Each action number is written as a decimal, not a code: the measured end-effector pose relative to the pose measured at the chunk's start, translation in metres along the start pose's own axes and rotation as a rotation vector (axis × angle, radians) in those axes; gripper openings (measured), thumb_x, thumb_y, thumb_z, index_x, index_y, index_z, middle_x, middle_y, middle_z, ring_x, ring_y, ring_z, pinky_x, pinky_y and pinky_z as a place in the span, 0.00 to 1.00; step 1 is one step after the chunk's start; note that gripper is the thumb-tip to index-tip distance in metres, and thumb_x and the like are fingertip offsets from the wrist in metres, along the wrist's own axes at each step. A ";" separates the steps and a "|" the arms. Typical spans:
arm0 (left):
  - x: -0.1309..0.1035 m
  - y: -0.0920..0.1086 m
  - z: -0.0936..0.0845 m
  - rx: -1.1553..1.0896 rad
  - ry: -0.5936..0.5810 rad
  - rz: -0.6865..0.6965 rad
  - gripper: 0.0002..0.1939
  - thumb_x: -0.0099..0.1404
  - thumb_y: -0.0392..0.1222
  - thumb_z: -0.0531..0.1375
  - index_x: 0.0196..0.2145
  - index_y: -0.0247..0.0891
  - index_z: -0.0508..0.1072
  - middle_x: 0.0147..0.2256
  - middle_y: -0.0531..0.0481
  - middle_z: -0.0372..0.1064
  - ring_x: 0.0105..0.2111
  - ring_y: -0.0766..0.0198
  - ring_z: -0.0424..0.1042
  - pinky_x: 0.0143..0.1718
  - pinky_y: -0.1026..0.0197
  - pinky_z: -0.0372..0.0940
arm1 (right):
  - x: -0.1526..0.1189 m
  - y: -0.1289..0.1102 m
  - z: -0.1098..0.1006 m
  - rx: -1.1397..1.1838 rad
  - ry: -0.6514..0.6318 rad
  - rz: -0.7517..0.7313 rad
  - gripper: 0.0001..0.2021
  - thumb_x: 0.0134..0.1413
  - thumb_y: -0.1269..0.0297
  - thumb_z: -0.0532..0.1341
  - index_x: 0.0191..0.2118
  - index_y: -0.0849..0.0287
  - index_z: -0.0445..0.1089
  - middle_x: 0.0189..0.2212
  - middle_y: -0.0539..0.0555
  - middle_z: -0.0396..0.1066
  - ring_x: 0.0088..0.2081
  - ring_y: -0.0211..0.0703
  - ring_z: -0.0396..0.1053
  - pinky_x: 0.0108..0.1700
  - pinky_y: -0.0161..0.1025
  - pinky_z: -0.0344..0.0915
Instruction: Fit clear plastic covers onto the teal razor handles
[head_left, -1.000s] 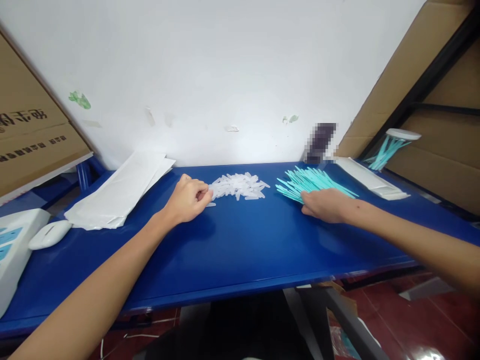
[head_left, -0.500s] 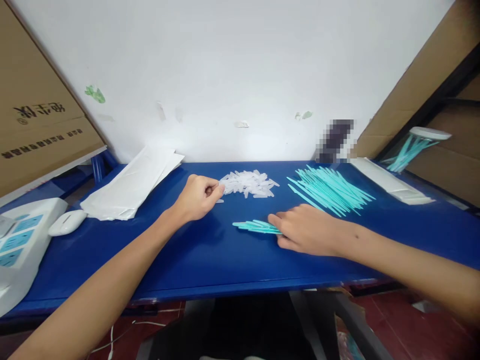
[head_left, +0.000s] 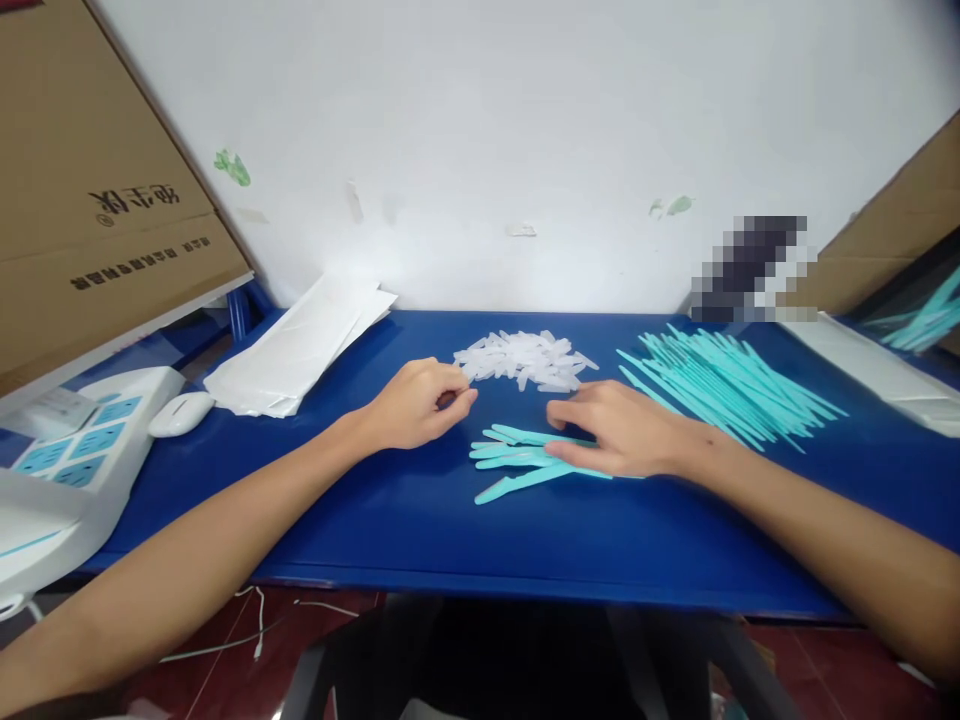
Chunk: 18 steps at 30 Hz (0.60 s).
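My left hand [head_left: 424, 403] is closed, thumb and forefinger pressed together beside a heap of small white plastic pieces [head_left: 525, 360]. Whatever may be between its fingertips is hidden. Over a small bunch of thin turquoise sticks [head_left: 510, 458] is my right hand [head_left: 611, 428], its thumb and forefinger apart. The thumb rests at the sticks, which lie fanned out on the blue table [head_left: 420, 540], their far ends partly under the hand. Behind that hand, to the right, lies a large pile of the same turquoise sticks [head_left: 731, 385].
White sheets or bags [head_left: 300, 350] lie at the back left. A white power strip [head_left: 112, 450] and a white rounded case [head_left: 181, 414] are at the left. Cardboard boxes [head_left: 97, 230] flank the table. At the right are a white flat pack [head_left: 877, 370] and a container with turquoise sticks [head_left: 926, 325].
The sticks by my right hand were bunched together and are now spread on the table; its fingers have parted. My left hand has moved slightly from the white heap. The view has turned right.
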<state>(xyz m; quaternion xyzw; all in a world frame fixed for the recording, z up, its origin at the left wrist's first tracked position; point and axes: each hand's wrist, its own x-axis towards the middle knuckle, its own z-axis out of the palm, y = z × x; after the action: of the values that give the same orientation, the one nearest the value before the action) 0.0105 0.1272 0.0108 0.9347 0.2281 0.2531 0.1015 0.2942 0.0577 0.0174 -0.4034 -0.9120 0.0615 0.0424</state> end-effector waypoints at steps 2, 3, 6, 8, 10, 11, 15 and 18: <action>-0.001 0.003 0.005 -0.009 -0.081 0.008 0.14 0.73 0.43 0.53 0.29 0.38 0.67 0.21 0.58 0.56 0.22 0.67 0.55 0.31 0.60 0.56 | -0.005 -0.001 -0.001 -0.008 0.055 -0.003 0.21 0.70 0.48 0.49 0.32 0.58 0.65 0.25 0.52 0.66 0.25 0.39 0.58 0.32 0.40 0.47; -0.001 0.005 0.007 -0.025 -0.113 0.015 0.11 0.73 0.45 0.53 0.35 0.38 0.70 0.23 0.57 0.59 0.23 0.66 0.58 0.32 0.60 0.57 | -0.006 -0.002 -0.001 -0.015 0.072 -0.007 0.21 0.70 0.48 0.50 0.31 0.58 0.65 0.27 0.53 0.67 0.26 0.39 0.58 0.32 0.40 0.47; -0.002 0.016 0.007 -0.058 -0.195 0.058 0.19 0.72 0.54 0.57 0.53 0.38 0.69 0.39 0.47 0.69 0.38 0.59 0.68 0.43 0.56 0.65 | -0.008 -0.006 -0.003 -0.009 0.075 -0.011 0.20 0.67 0.49 0.54 0.28 0.58 0.64 0.30 0.53 0.67 0.27 0.39 0.59 0.34 0.40 0.49; -0.002 0.025 0.007 -0.058 -0.257 0.082 0.30 0.68 0.60 0.60 0.61 0.42 0.66 0.51 0.41 0.67 0.50 0.51 0.67 0.52 0.48 0.65 | -0.008 -0.008 -0.003 0.004 0.066 -0.007 0.20 0.65 0.48 0.56 0.28 0.57 0.62 0.27 0.51 0.66 0.27 0.40 0.59 0.37 0.41 0.51; -0.003 0.032 0.007 -0.044 -0.320 0.092 0.38 0.64 0.65 0.63 0.65 0.46 0.63 0.60 0.37 0.60 0.57 0.43 0.62 0.57 0.41 0.62 | -0.007 -0.008 -0.003 -0.005 0.060 -0.004 0.20 0.64 0.46 0.57 0.29 0.57 0.61 0.24 0.49 0.64 0.27 0.40 0.58 0.42 0.43 0.52; -0.004 0.035 0.008 -0.038 -0.345 0.093 0.40 0.63 0.66 0.63 0.67 0.47 0.61 0.63 0.36 0.57 0.60 0.40 0.60 0.59 0.39 0.61 | -0.006 -0.009 -0.002 -0.013 0.056 0.000 0.21 0.64 0.44 0.57 0.30 0.57 0.62 0.23 0.48 0.63 0.27 0.40 0.57 0.44 0.45 0.52; -0.005 0.038 0.012 -0.022 -0.380 0.058 0.44 0.64 0.68 0.62 0.71 0.51 0.55 0.68 0.35 0.50 0.65 0.35 0.54 0.62 0.32 0.57 | -0.005 -0.012 0.002 0.011 0.030 0.031 0.25 0.64 0.37 0.53 0.40 0.58 0.65 0.27 0.50 0.66 0.28 0.43 0.58 0.44 0.46 0.52; -0.005 0.036 0.014 -0.020 -0.380 0.023 0.43 0.64 0.69 0.61 0.70 0.51 0.56 0.68 0.35 0.50 0.66 0.35 0.54 0.63 0.32 0.56 | -0.005 -0.018 0.007 0.021 0.021 0.080 0.29 0.64 0.37 0.53 0.49 0.61 0.66 0.36 0.56 0.69 0.33 0.47 0.62 0.42 0.46 0.55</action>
<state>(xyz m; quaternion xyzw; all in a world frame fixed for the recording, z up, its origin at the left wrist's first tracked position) 0.0278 0.0922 0.0079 0.9672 0.1917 0.0753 0.1490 0.2837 0.0411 0.0129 -0.4395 -0.8940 0.0686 0.0538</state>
